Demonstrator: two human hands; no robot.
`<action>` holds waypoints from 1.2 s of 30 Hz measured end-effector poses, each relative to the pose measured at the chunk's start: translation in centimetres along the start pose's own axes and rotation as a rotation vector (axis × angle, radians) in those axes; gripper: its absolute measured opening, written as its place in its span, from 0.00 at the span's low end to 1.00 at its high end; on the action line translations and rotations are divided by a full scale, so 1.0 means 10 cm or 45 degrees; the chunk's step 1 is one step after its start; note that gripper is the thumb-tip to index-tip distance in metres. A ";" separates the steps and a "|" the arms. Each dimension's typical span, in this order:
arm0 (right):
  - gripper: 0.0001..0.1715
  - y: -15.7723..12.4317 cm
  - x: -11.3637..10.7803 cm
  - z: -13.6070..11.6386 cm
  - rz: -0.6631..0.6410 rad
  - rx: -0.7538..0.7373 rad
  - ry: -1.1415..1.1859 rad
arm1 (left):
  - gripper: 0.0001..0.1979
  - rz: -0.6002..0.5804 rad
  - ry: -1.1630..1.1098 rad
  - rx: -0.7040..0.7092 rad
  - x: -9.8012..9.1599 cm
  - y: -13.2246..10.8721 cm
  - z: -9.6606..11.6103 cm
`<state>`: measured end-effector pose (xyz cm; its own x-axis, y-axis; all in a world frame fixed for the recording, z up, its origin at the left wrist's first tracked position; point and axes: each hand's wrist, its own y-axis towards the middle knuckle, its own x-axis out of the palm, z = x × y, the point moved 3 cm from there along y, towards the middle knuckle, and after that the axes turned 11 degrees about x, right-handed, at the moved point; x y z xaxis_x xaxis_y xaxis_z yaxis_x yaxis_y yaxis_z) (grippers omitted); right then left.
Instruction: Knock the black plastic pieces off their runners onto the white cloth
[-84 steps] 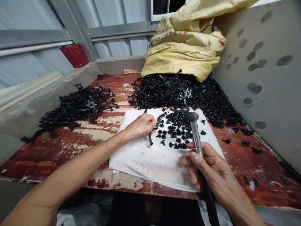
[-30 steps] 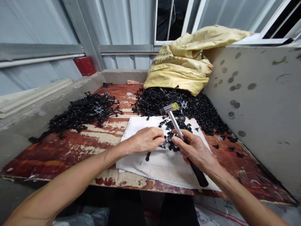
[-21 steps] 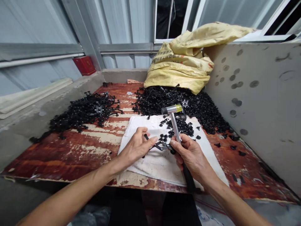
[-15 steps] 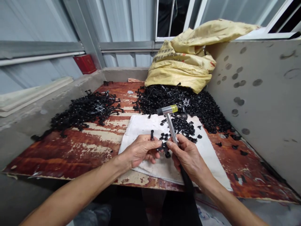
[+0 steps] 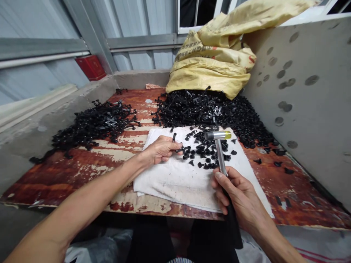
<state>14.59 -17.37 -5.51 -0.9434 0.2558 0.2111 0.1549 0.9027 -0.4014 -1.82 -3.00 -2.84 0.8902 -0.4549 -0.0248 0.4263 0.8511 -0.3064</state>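
Note:
My left hand (image 5: 163, 150) is closed on a small black bracket-like part with knobbed ends (image 5: 186, 149), over the left side of a white cloth (image 5: 175, 186). My right hand (image 5: 237, 191) grips a mallet (image 5: 221, 157) near the top of its black handle. The mallet has a metal shaft and a head with one black face and one yellow face, pointing up and away from me. Loose black round-headed pieces (image 5: 203, 149) lie scattered on the cloth between my hands, partly behind the mallet.
A heap of black parts (image 5: 95, 122) lies at the left of the worn red-brown board (image 5: 117, 159). A larger heap (image 5: 192, 109) spills from a yellow woven sack (image 5: 211, 69) at the back. A spotted panel (image 5: 309, 109) bounds the right; a red box (image 5: 91, 68) sits on the ledge.
My hands have moved apart. The right went right and toward me with the mallet; the left went slightly left and away, keeping the black part. The view has shifted a little.

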 end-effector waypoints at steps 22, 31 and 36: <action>0.22 0.03 -0.03 0.01 -0.036 0.037 0.022 | 0.10 -0.020 0.072 -0.015 0.00 0.08 -0.02; 0.24 -0.19 -0.08 -0.25 0.199 -0.689 -0.943 | 0.10 0.091 0.217 0.020 0.07 0.04 0.03; 0.35 -0.18 -0.08 -0.24 0.251 -1.062 -1.391 | 0.10 0.122 0.233 0.028 0.09 0.02 0.04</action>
<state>15.77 -18.40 -2.81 -0.5742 0.3539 -0.7383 0.0735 0.9204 0.3840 -0.85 -3.16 -2.53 0.8838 -0.4097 -0.2259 0.3460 0.8974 -0.2738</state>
